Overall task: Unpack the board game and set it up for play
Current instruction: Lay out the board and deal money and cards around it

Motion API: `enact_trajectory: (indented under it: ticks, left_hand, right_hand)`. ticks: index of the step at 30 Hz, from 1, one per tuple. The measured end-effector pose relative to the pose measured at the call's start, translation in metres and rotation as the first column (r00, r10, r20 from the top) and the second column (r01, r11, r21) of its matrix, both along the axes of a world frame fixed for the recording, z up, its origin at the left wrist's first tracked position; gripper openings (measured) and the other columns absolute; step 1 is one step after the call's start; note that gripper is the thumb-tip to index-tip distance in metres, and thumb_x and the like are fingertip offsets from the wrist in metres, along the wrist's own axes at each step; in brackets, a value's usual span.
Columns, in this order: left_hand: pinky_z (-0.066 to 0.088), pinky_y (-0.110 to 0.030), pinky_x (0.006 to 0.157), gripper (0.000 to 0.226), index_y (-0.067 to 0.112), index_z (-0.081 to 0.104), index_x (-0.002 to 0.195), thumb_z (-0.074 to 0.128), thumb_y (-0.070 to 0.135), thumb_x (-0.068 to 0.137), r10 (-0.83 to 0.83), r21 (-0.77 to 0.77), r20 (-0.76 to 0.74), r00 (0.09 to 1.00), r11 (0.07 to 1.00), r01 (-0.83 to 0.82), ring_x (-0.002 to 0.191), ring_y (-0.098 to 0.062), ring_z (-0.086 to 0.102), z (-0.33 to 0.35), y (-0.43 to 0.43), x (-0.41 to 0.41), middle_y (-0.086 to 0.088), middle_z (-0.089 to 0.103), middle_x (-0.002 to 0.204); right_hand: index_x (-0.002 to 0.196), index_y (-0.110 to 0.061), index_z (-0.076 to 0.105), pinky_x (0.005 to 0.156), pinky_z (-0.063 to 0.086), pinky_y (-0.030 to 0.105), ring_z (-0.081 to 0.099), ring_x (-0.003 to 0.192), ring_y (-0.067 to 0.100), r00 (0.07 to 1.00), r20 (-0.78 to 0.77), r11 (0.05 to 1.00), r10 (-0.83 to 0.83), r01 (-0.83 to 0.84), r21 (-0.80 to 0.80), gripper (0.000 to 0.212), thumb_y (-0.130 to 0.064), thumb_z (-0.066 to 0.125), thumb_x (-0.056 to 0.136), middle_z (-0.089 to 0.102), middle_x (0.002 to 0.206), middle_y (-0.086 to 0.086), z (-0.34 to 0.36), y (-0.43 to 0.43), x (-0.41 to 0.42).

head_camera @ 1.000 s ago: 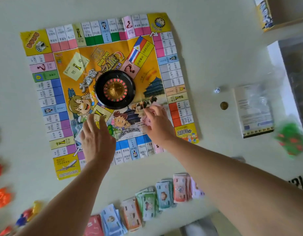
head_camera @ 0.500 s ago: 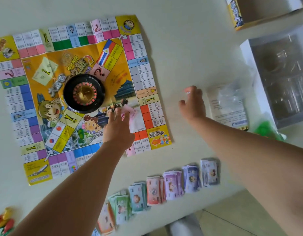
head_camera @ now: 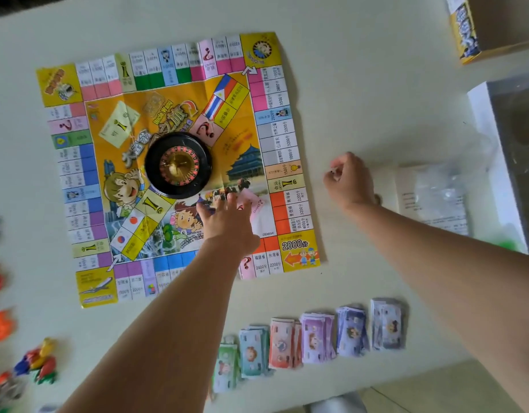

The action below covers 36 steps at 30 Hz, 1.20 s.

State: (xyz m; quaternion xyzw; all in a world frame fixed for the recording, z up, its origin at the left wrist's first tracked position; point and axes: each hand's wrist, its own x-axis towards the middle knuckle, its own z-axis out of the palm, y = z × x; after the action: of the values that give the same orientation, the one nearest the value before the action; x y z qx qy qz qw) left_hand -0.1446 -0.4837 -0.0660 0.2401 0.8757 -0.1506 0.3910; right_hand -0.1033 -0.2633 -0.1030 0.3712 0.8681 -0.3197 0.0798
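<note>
The paper game board (head_camera: 174, 114) lies flat on the pale table, with a black roulette wheel (head_camera: 178, 165) at its centre. My left hand (head_camera: 227, 222) rests on the board with straight fingers, touching a stack of pink cards (head_camera: 255, 204) near the lower right corner. Just right of the board, my right hand (head_camera: 349, 183) has its fingers curled, fingertips pinched together at the spot where the small white die lay. The die itself does not show on the table. Several piles of play money (head_camera: 314, 335) are lined up along the near table edge.
A leaflet under a clear plastic bag (head_camera: 430, 198) lies just right of my right hand, a brown coin (head_camera: 376, 199) peeking out behind the wrist. The open box (head_camera: 495, 25) and its tray (head_camera: 513, 144) stand at the right. Coloured plastic pieces (head_camera: 37, 362) are scattered at the left edge.
My right hand left the pink cards, moved right off the board and curled over the die. My left hand slid right onto the pink cards.
</note>
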Motion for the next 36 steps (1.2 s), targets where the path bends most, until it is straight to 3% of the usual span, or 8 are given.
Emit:
enact_trajectory:
  ticks: [4, 8, 13, 17, 23, 29, 32, 36]
  left_hand:
    - [0.008, -0.064, 0.113, 0.076, 0.029, 0.019, 0.149, 0.057, 0.041, 0.085, -0.019, 0.084, 0.034, 0.999, 0.996, 0.016, 0.145, -0.025, 0.017, -0.001, -0.009, -0.003, -0.005, 0.007, 0.159]
    - [0.031, -0.047, 0.110, 0.060, 0.021, 0.040, 0.140, 0.057, 0.032, 0.084, -0.005, 0.309, 0.043, 0.999, 0.951, -0.008, 0.127, -0.022, 0.045, 0.005, -0.027, -0.014, -0.001, 0.034, 0.148]
    - [0.039, -0.038, 0.102, 0.037, 0.022, 0.060, 0.126, 0.054, 0.017, 0.089, 0.148, 0.464, -0.053, 0.988, 0.880, -0.107, 0.125, -0.021, 0.044, 0.007, -0.085, -0.011, 0.000, 0.047, 0.139]
    - [0.028, -0.049, 0.111, 0.061, 0.028, 0.038, 0.142, 0.059, 0.018, 0.086, 0.256, 0.362, -0.203, 0.945, 0.916, -0.171, 0.139, -0.032, 0.025, -0.002, -0.136, 0.001, -0.010, 0.024, 0.152]
    - [0.029, -0.055, 0.111, 0.094, 0.043, -0.006, 0.150, 0.060, 0.018, 0.087, 0.285, 0.285, -0.021, 0.958, 0.921, -0.267, 0.146, -0.032, -0.012, -0.016, -0.171, 0.004, -0.003, -0.018, 0.159]
    - [0.038, -0.051, 0.104, 0.090, 0.044, -0.004, 0.150, 0.059, 0.025, 0.088, 0.254, 0.290, 0.060, 0.965, 0.921, -0.260, 0.147, -0.030, -0.009, -0.009, -0.179, -0.007, 0.001, -0.018, 0.159]
    - [0.037, -0.050, 0.105, 0.083, 0.044, 0.004, 0.150, 0.056, 0.028, 0.089, 0.235, 0.304, 0.114, 0.965, 0.917, -0.259, 0.147, -0.027, -0.008, -0.007, -0.186, -0.015, 0.002, -0.016, 0.160]
    - [0.020, -0.044, 0.116, 0.066, 0.029, 0.027, 0.150, 0.055, 0.028, 0.091, 0.279, 0.393, 0.182, 0.943, 0.858, -0.330, 0.148, -0.026, -0.003, 0.000, -0.193, -0.017, -0.002, -0.008, 0.161]
  right_hand:
    - [0.099, -0.009, 0.066, 0.074, 0.050, 0.022, 0.059, 0.077, 0.009, 0.978, -0.177, 0.970, 0.113, -0.147, -0.195, 0.016, -0.019, 0.067, 0.087, 0.064, 0.089, -0.004, 0.017, -0.051, -0.028]
    - [0.094, -0.010, 0.073, 0.073, 0.050, 0.019, 0.062, 0.077, 0.008, 0.962, -0.195, 0.913, 0.190, -0.246, -0.326, 0.016, -0.016, 0.074, 0.079, 0.071, 0.089, 0.000, 0.028, -0.108, -0.049]
    - [0.090, -0.016, 0.070, 0.064, 0.043, 0.023, 0.057, 0.072, 0.008, 0.963, -0.113, 0.932, 0.245, -0.266, -0.245, 0.011, -0.017, 0.073, 0.080, 0.061, 0.078, -0.008, 0.023, -0.159, -0.063]
    - [0.093, -0.019, 0.066, 0.056, 0.038, 0.021, 0.057, 0.076, 0.010, 0.974, -0.022, 0.964, 0.226, -0.227, -0.138, 0.012, -0.018, 0.071, 0.083, 0.061, 0.084, -0.008, 0.011, -0.185, -0.062]
    - [0.104, -0.016, 0.059, 0.072, 0.054, 0.034, 0.063, 0.085, 0.017, 0.989, -0.005, 0.988, 0.151, -0.151, -0.027, 0.027, -0.014, 0.072, 0.081, 0.067, 0.095, 0.001, -0.001, -0.206, -0.054]
    - [0.109, -0.008, 0.054, 0.073, 0.054, 0.037, 0.059, 0.089, 0.021, 0.969, -0.142, 0.979, 0.201, -0.196, 0.049, 0.026, -0.004, 0.060, 0.085, 0.060, 0.106, 0.008, 0.016, -0.228, -0.016]
    - [0.126, -0.006, 0.053, 0.095, 0.046, 0.034, 0.051, 0.118, 0.024, 0.942, -0.009, 0.942, 0.336, -0.336, 0.005, 0.040, -0.006, 0.059, 0.087, 0.053, 0.130, 0.010, 0.019, -0.240, 0.001]
    - [0.139, -0.008, 0.046, 0.113, 0.026, 0.031, 0.022, 0.144, 0.024, 0.876, 0.195, 0.897, 0.441, -0.424, -0.122, 0.055, -0.013, 0.064, 0.087, 0.017, 0.159, 0.008, 0.024, -0.250, 0.005]
